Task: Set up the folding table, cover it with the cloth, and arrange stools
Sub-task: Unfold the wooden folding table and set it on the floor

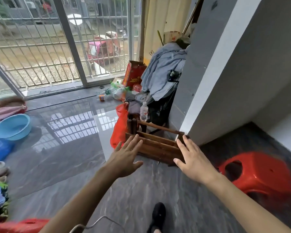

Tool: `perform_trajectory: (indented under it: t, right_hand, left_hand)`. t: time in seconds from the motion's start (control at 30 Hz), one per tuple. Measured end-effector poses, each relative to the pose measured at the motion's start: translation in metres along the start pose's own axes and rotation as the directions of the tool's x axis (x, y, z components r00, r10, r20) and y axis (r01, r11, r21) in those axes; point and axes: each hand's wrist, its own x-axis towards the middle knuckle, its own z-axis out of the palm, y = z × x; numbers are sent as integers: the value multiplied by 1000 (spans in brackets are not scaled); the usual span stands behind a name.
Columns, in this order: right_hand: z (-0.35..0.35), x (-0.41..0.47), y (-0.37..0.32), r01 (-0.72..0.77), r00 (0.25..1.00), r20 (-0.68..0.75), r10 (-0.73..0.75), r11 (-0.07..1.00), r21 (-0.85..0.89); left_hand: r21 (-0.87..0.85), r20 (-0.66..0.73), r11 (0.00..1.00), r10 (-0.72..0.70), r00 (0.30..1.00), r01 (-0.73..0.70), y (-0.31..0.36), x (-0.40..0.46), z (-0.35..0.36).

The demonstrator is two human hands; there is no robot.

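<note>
Against the foot of the grey wall, just ahead of our hands, lies the wooden folding table (158, 147), collapsed on the floor with its slatted frame and rails showing. Its long axis runs from upper left, by the red plastic bag (118, 126), to lower right, toward the white-edged wall corner (207, 91). Our left hand (126, 158) reaches for the left end and our right hand (194, 161) for the right end, so the frame sits between the two, slightly beyond both. Neither seems clearly nearer; the right fingertips overlap the near rail, though we cannot tell whether they touch it. Each grip is released, fingers spread and straight, grasping nothing.

We judge the coming move to be a two-handed pickup, one hand on each end, lifting the frame clear of the wall and the bag.

Underneath is glossy grey marble-patterned floor tile (71, 158), which may be slippery. A red plastic stool (259, 175) stands to our right, near the table, and part of another red item shows at the lower left edge. Behind the table sit a water bottle (144, 111), a heap of blue-grey cloth (165, 71) and scattered bottles. A blue basin (12, 126) rests at far left, below the barred window (60, 39).
</note>
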Motion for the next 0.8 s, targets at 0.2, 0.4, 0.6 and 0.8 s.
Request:
perform_trajectory:
  t: [0.2,0.4,0.6,0.8]
  right_hand:
    - [8,92,35,17,999,30,-18,999,50]
    - [25,185,77,36,997,60,-40,997,75]
    - [65,270,110,53,993,101,-61,995,81]
    - [141,343,111,209,967,166,-194,975,-77]
  left_hand:
    - [24,56,998,-64,996,62,-26,90,-7]
    - [83,68,993,-84,994,78,-51,185,-6]
    - [88,63,992,-96,993,90,-93,258,25]
    - [53,87,995,-86,992,81,-138,321,131]
